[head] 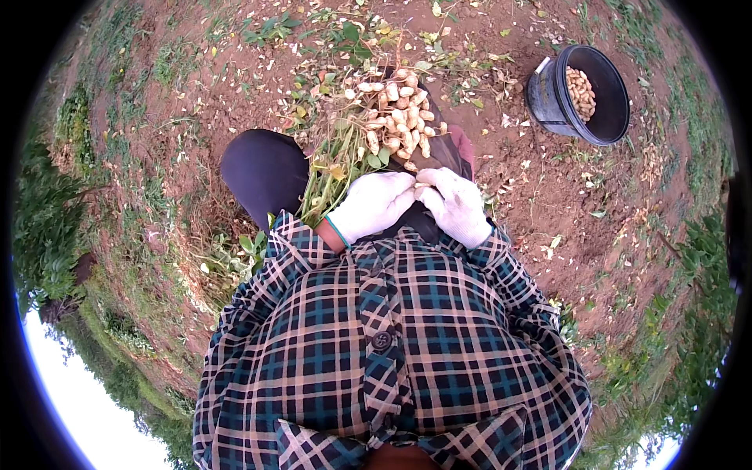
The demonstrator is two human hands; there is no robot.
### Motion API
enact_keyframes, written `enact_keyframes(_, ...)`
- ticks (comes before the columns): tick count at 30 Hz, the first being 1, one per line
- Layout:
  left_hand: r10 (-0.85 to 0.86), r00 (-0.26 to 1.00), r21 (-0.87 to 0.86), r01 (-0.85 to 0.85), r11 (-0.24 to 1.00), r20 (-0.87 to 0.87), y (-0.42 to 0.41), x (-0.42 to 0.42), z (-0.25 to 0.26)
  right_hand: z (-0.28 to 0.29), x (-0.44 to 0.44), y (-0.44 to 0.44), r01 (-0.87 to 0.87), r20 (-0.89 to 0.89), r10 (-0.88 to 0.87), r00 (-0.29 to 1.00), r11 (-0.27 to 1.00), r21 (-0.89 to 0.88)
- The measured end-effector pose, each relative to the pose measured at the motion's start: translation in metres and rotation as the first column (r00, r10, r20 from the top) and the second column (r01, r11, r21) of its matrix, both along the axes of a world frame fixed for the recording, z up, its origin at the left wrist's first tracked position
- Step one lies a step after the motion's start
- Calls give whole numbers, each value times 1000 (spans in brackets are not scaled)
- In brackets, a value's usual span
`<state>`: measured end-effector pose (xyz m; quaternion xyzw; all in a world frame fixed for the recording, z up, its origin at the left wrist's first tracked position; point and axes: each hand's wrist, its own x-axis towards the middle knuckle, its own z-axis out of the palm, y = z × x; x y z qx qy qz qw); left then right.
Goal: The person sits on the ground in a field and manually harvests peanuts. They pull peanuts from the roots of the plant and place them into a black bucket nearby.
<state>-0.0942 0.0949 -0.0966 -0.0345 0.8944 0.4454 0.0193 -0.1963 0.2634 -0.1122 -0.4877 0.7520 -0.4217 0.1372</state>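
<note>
My left hand (376,202) and my right hand (455,202), both in white knit gloves, meet fingertip to fingertip above my lap. A small tan peanut pod (419,185) shows partly between their pinched fingers; the gloves hide the rest. Just beyond the fingertips is another pod (410,167). A thick cluster of peanut pods (402,114) lies across my leg, in front of my hands. The green stems of the peanut plants (332,176) run from this cluster down beside and under my left wrist.
A black plastic bucket (546,100) leans on the soil at the front right, with loose peanuts (580,94) inside. My dark-clothed knee (264,170) is raised at left. Leaves and plant scraps litter the reddish soil (564,200). Green plants (47,217) grow at the far left.
</note>
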Motion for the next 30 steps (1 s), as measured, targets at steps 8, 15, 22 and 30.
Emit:
enact_keyframes(8,1,994,63,5,998,-105,-3,3,2,4,-13,-17,-183,-138,163,977,972,-148)
enact_keyframes(15,133,900,780,-427,458,415,-19,2,22,-3,1,-26,490,945,244,-219,865,-110)
enact_keyframes(22,241,886,835,-457,306,396,-14,-1,15,3,-5,-9,320,954,294,-62,911,-260)
enact_keyframes(30,152,912,730,-398,556,382,-15,2,20,25,3,-17,-5,247,-16,969,997,83)
